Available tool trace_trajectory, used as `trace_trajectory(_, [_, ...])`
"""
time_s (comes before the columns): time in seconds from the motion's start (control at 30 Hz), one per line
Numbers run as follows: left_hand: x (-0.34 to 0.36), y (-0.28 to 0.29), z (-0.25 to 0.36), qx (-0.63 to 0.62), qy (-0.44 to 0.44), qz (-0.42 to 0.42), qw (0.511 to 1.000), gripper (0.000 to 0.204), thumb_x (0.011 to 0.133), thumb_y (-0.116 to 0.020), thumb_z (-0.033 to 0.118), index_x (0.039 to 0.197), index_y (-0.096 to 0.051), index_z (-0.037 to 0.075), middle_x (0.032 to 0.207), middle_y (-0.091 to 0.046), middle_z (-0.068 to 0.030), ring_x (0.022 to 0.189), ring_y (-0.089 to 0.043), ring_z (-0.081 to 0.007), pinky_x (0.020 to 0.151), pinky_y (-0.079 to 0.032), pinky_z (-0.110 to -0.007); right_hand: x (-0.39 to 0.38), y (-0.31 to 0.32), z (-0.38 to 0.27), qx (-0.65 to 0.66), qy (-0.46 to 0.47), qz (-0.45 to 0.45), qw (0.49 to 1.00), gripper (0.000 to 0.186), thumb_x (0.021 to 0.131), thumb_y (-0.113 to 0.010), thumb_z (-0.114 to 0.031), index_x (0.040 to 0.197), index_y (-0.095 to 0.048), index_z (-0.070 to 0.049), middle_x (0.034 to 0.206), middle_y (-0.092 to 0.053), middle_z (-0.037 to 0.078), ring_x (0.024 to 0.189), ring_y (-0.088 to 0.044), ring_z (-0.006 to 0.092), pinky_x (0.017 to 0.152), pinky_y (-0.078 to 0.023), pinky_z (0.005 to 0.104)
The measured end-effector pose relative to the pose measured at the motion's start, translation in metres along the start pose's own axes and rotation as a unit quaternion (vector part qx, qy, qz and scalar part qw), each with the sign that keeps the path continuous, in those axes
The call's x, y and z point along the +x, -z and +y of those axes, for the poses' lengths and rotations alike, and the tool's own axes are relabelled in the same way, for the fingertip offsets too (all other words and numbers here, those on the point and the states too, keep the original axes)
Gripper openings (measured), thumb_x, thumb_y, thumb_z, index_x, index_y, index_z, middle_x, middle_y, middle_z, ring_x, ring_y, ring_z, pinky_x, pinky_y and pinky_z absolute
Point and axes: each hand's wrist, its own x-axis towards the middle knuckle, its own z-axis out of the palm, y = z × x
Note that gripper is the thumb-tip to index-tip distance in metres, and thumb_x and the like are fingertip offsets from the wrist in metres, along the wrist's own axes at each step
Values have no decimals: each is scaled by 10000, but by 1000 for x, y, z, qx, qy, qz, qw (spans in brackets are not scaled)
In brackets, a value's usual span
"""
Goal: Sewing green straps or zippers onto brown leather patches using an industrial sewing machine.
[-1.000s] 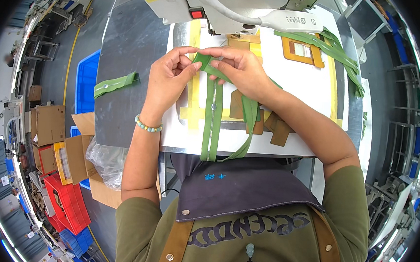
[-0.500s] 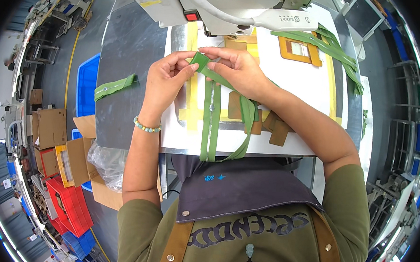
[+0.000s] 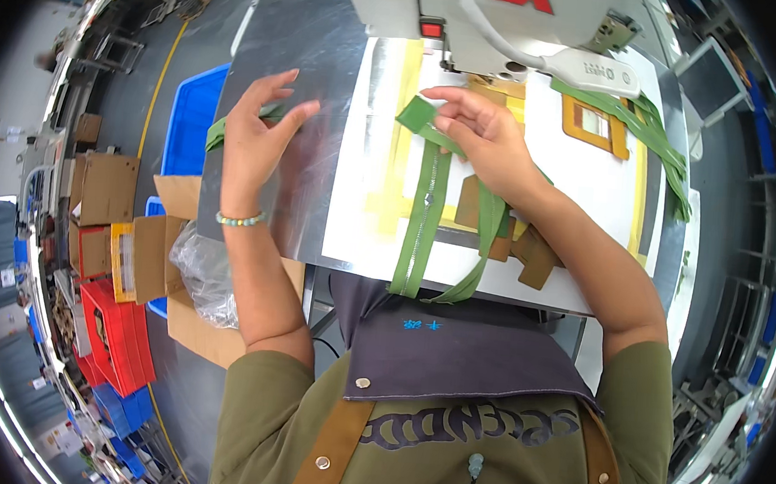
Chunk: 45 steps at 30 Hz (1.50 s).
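Observation:
My right hand point(image 3: 483, 136) pinches a long green zipper strip point(image 3: 426, 227) near its end, where a green square patch point(image 3: 416, 114) sticks out left of my fingertips. The strip runs down over the front edge of the white template board point(image 3: 373, 177) and loops back up. My left hand point(image 3: 260, 139), fingers apart, is over the dark metal plate point(image 3: 296, 194), beside a short green zipper piece point(image 3: 216, 136) that it partly hides. Brown flat pieces point(image 3: 533, 261) lie beneath and right of the strip.
A machine head point(image 3: 514, 17) with a red switch overhangs the back. More green zippers point(image 3: 659, 142) and a yellow-brown frame point(image 3: 592, 111) lie at back right. Left on the floor stand blue bins point(image 3: 185, 111), cardboard boxes point(image 3: 108, 191), plastic bags point(image 3: 203, 281) and red crates point(image 3: 116, 331).
My left hand has let go of the patch and moved left to the short zipper piece. My right hand still holds the strip. The whole view has shifted somewhat.

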Motion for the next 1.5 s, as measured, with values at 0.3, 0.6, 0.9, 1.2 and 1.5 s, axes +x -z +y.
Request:
trace_trajectory(0.3, [-39, 86, -85, 303, -174, 21, 937, 174, 943, -773, 120, 1021, -678, -3, 1012, -704, -56, 978, -645, -175, 826, -531, -311, 3, -6, 3, 34, 33, -15, 999, 312, 1051, -590, -25, 1354, -664, -24, 898, -633, -9, 823, -616, 77, 783, -525, 254])
trace_trajectory(0.6, [-77, 119, -2, 49, 44, -47, 997, 219, 1024, -704, 116, 841, -636, 16, 718, -521, 69, 702, -427, -23, 620, -338, -231, -4, -12, 4, -82, 56, -59, 993, 279, 1041, -599, -32, 1308, -680, -35, 830, -601, -19, 691, -483, 67, 628, -421, 265])
trace_trajectory(0.9, [-48, -11, 56, -375, 162, 13, 913, 254, 1094, -600, 148, 1310, -667, 31, 1001, -686, 32, 833, -545, -15, 671, -396, -197, 0, 2, 7, 149, 12, 27, 988, 196, 1089, -556, -65, 1260, -649, -43, 1001, -661, 5, 872, -650, 85, 715, -543, 265])
trace_trajectory(1.2, [-51, -96, 41, -395, 106, 87, 908, 313, 1085, -491, -1, 1384, -581, -24, 1086, -688, -14, 877, -573, -54, 765, -450, -222, 0, -3, 17, -29, 128, -53, 990, 277, 1024, -666, -165, 1251, -705, -10, 1221, -625, 100, 1037, -655, 164, 859, -561, 337])
trace_trajectory(1.5, [-53, -97, 38, -351, 117, 67, 927, 294, 1100, -468, 20, 1360, -603, -4, 1117, -701, -26, 943, -626, -80, 832, -494, -240, -3, -14, 0, -203, 164, -2, 965, 403, 972, -731, -199, 1350, -684, -68, 1286, -637, 148, 1080, -664, 331, 905, -543, 403])
